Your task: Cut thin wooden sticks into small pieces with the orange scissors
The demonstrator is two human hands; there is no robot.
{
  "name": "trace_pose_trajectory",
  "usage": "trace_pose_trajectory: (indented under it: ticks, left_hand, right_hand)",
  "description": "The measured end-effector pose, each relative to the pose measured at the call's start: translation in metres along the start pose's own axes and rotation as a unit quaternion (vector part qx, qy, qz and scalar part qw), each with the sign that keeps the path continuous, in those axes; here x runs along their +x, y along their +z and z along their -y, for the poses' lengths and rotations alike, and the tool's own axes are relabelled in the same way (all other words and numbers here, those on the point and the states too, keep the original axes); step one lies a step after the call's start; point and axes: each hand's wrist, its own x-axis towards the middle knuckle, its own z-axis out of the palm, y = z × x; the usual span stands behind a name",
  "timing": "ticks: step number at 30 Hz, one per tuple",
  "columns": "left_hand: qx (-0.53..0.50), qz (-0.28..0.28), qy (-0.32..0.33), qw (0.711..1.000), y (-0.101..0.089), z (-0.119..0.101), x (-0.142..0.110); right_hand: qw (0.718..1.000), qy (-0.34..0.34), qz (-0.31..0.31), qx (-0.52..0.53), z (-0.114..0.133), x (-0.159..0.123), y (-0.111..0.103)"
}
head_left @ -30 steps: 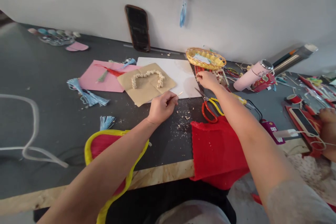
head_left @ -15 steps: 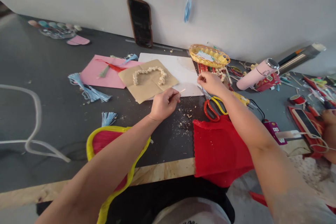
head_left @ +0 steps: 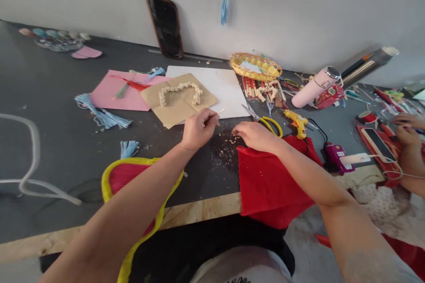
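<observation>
My left hand [head_left: 199, 129] is closed in a pinch on a thin pale stick [head_left: 222, 111], whose tip pokes out past the fingers above the dark table. To the right, my right hand [head_left: 254, 135] reaches down to small pale bits [head_left: 229, 143] scattered on the table, its fingers bent together; whether anything is between them is hidden. Scissors [head_left: 270, 124] lie just behind that hand, which covers part of their handles. Red cloth [head_left: 268, 181] spreads beneath the right wrist. A curved string of pale knobbly pieces [head_left: 181, 88] rests on brown paper [head_left: 172, 112] beyond the left hand.
Behind stand a phone [head_left: 166, 26], a wicker basket [head_left: 255, 67] and a pink flask [head_left: 317, 86]. A yellow glue gun [head_left: 297, 123] lies right of the scissors. Blue tassels [head_left: 106, 112] lie leftward, near a yellow-edged piece [head_left: 108, 177]. Another person's hands [head_left: 407, 130] are at far right.
My right hand has come down and toward me, from beside the white sheet to the pale bits by the red cloth. My left hand still holds the stick. The view has shifted slightly right.
</observation>
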Motion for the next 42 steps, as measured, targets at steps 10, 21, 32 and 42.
trace_pose_trajectory:
  ticks: [10,21,32,42]
  left_hand:
    - [-0.005,0.001,0.006,1.0,0.001,0.003,-0.001]
    - [0.014,0.004,0.012,1.0,0.0,-0.006,-0.003]
    - [0.048,0.02,0.041,0.998,0.002,-0.007,-0.003]
    - [0.065,0.05,0.023,0.996,0.002,-0.014,-0.005]
  right_hand:
    - [0.991,-0.006,-0.104,0.083,0.01,-0.051,-0.018]
    - [0.99,-0.039,0.051,0.128,0.019,-0.055,-0.008]
    - [0.999,0.03,-0.024,0.021,0.007,-0.04,0.024]
    - [0.999,0.015,-0.036,-0.002,-0.006,-0.05,0.021]
